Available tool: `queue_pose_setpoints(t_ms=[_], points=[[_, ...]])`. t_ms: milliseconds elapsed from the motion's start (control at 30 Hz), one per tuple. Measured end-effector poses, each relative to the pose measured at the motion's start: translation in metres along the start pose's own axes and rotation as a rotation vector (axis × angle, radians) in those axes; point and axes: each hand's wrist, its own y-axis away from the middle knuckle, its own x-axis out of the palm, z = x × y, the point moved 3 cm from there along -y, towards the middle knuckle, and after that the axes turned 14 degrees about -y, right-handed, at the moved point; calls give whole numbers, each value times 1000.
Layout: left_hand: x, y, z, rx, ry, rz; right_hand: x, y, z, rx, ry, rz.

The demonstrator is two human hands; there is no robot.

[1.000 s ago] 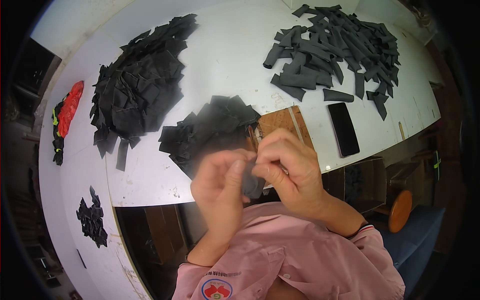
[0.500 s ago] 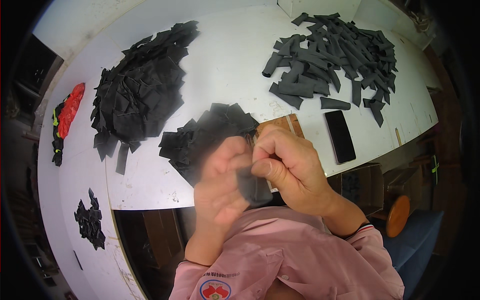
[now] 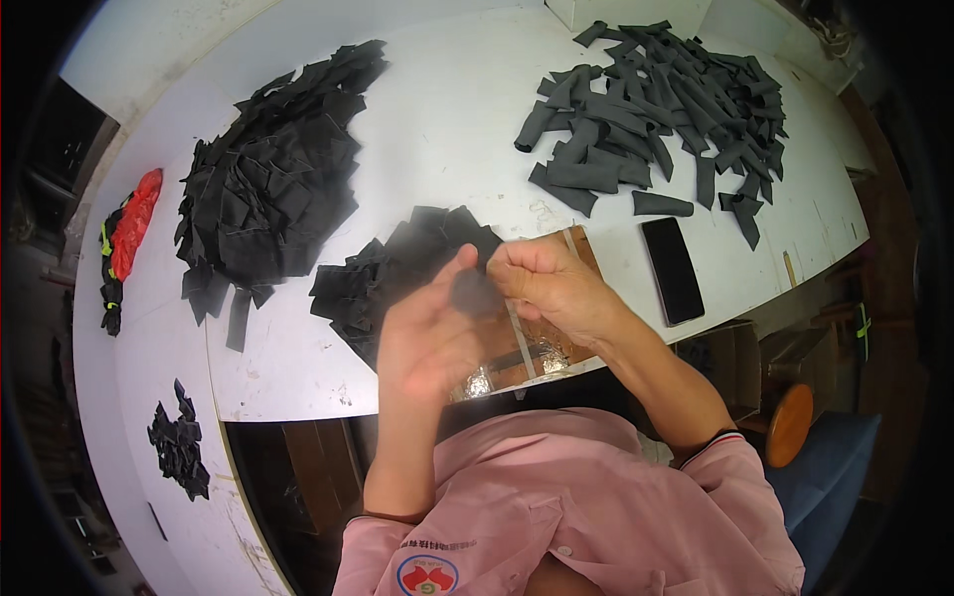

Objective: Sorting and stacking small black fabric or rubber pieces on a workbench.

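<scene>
While the right hand [image 3: 542,283] pinches a dark fabric piece [image 3: 476,295] over the near worktop [image 3: 283,363], the left hand [image 3: 427,338] beside it is too blurred to tell its grip; a loose pinch could drop the piece onto the near black pile [image 3: 402,256].

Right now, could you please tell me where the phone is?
In the head view, the phone lies right of the brown board, just below the grey pieces.

The scene is being viewed from the person's head by the left fisheye camera. The lens is being aimed downward, the left hand [image 3: 427,338] and right hand [image 3: 553,286] are being framed closely, and the white table [image 3: 452,109] is being curved toward the rim.
</scene>
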Motion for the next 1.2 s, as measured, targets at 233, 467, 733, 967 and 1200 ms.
queue_pose_setpoints(t_ms=[233,467,733,967,1200], points=[[-5,-7,0,51,216,-52,10,-10,1,4,-102,5],[-30,5,13,268,-417,-182,-22,-11,-39,29,-142,87],[5,16,8,770,-1732,-592,-19,-8,-26,21,-50,100],[26,14,7,940,-1548,-300,-3,13,8,-562,569,-63],[6,13,3,851,-1120,-290,7,11,0,-779,1341,41]])
